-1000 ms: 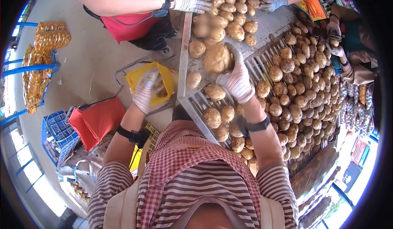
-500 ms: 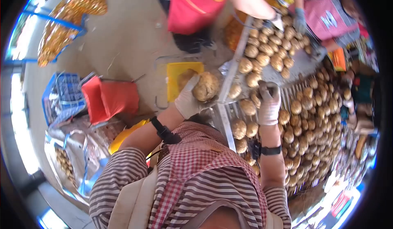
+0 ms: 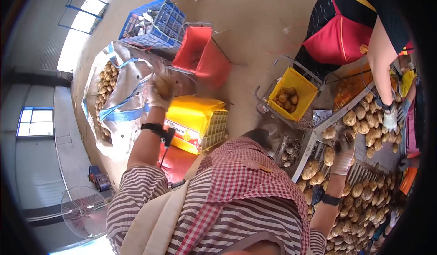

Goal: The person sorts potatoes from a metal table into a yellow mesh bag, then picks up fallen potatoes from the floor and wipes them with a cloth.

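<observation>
My left hand (image 3: 159,101), in a pale glove, is stretched out to the left and blurred by motion. Its fingers are wrapped round a brown potato (image 3: 163,87) in front of a large white bulk bag (image 3: 132,68) that has potatoes in its side opening. Over on the sorting table, my right hand (image 3: 343,157) has curled, soiled fingertips among loose potatoes (image 3: 328,155); what they hold, if anything, I cannot make out. Just right of the left wrist lies a yellow printed potato bag (image 3: 193,118).
A red open container (image 3: 200,54) and a blue crate (image 3: 157,22) stand beyond the bulk bag. Nearer the table, a yellow bin (image 3: 296,84) holds several potatoes. A co-worker's gloved hand (image 3: 390,119) is over potatoes at the right. A fan (image 3: 84,211) stands lower left.
My left hand has swung left with the potato, from beside the table to the bulk bag. The view has turned left; my right hand stays over the table.
</observation>
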Demonstrator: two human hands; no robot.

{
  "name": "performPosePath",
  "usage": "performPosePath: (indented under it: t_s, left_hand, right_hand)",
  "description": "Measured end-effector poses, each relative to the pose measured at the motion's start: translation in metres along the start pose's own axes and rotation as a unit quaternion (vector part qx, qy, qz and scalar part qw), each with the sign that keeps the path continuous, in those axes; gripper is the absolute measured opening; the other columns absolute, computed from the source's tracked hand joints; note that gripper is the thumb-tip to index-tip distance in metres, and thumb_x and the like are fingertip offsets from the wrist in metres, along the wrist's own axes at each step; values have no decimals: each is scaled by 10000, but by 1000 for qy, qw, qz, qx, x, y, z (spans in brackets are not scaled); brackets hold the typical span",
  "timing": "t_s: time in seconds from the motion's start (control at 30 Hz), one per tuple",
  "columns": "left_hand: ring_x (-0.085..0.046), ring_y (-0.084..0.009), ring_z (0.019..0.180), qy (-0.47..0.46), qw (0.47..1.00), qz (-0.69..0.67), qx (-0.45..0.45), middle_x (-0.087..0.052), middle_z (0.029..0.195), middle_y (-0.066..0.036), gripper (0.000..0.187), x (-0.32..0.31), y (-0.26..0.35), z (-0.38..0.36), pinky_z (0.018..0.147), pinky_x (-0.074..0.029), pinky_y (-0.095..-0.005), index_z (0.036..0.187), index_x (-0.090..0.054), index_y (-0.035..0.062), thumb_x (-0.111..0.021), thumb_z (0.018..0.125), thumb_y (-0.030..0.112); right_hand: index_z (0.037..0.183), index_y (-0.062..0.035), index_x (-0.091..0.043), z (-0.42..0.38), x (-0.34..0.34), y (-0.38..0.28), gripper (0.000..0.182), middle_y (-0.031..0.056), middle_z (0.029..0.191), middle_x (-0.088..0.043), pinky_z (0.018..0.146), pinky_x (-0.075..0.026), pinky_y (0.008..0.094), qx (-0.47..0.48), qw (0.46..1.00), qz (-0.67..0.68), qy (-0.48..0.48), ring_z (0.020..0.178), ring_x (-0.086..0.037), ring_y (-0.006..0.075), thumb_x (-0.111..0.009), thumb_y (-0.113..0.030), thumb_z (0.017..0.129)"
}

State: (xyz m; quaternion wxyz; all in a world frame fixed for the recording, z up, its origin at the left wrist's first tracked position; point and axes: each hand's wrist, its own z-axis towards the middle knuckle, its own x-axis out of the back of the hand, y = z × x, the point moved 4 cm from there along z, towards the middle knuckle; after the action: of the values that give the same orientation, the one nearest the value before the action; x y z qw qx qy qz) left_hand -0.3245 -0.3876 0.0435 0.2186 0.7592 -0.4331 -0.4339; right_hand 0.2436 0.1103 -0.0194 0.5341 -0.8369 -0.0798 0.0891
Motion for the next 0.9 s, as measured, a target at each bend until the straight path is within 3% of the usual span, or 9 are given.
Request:
performPosePath:
  t_s: [0.07,0.23,0.27,0.3,0.47,0.57,0.73,0.8,0.9]
  left_hand:
    - [-599,-288,1189,135,944,22,-302,-600,1322,-134,627,50,146,30,1045,-489,-417,1414,-537,120,-592,926,510]
    - [-439,-323,1431,7,971,139,-193,-463,1554,-136,630,12,205,7,1210,-339,-466,1546,-406,69,-469,1014,401]
    - [-534,-320,1348,14,983,83,-164,-552,1472,-151,566,54,219,89,1171,-396,-481,1485,-492,65,-474,1015,381]
    - [-615,-330,1234,142,971,120,-153,-630,1340,-176,583,4,152,45,1134,-451,-502,1356,-581,49,-592,964,481]
    - [-632,-264,1062,-369,846,158,350,-659,1098,-105,297,24,-143,210,909,-519,-396,1164,-618,101,-570,984,332]
    - [-629,-254,1010,-257,853,362,274,-660,1085,-106,343,-130,-268,-42,872,-518,-388,1224,-596,76,-612,982,319]
    - [-679,-207,964,-535,656,471,249,-678,1141,-90,473,-234,-346,-212,878,-556,-355,1290,-611,69,-702,948,381]
    - [-644,-229,1108,-628,561,475,256,-674,1197,-105,430,-248,-365,-255,939,-534,-366,1335,-602,97,-674,985,338]
    - [-631,-273,1162,-761,384,521,43,-672,1235,-136,459,-252,-396,-316,1002,-507,-382,1337,-596,74,-702,957,308]
  right_hand:
    - [1271,-114,-608,2,21,29,346,27,1092,-698,619,-469,232,15,999,-7,37,772,-590,81,-701,-192,947]
    - [1098,-35,-667,-49,102,-35,157,44,942,-699,746,-511,305,93,978,22,186,809,-628,174,-628,-145,992]
    - [1053,-33,-672,-67,111,-68,118,22,919,-683,784,-494,296,223,909,-223,273,824,-600,154,-626,-118,983]
    - [1077,-38,-661,-76,130,-79,123,8,918,-663,798,-491,290,242,855,-331,317,835,-586,151,-615,-106,985]
    - [1222,-59,-652,-96,185,-63,372,96,1180,-677,879,-512,295,125,878,-394,241,917,-638,207,-760,-173,884]
    - [1358,-106,-589,-103,138,-33,578,138,1347,-631,1010,-502,377,-15,829,-545,125,1188,-620,302,-786,-316,857]
    - [1447,-185,-508,-75,99,-14,708,159,1344,-626,1037,-469,540,-129,635,-757,82,1325,-524,402,-790,-402,835]
    - [1417,-167,-537,-81,98,-26,630,177,1248,-682,1003,-503,499,-143,663,-732,72,1242,-601,379,-739,-400,867]
    - [1308,-91,-613,-108,104,-19,442,202,1024,-746,907,-557,400,-10,913,-384,138,970,-723,329,-651,-286,912]
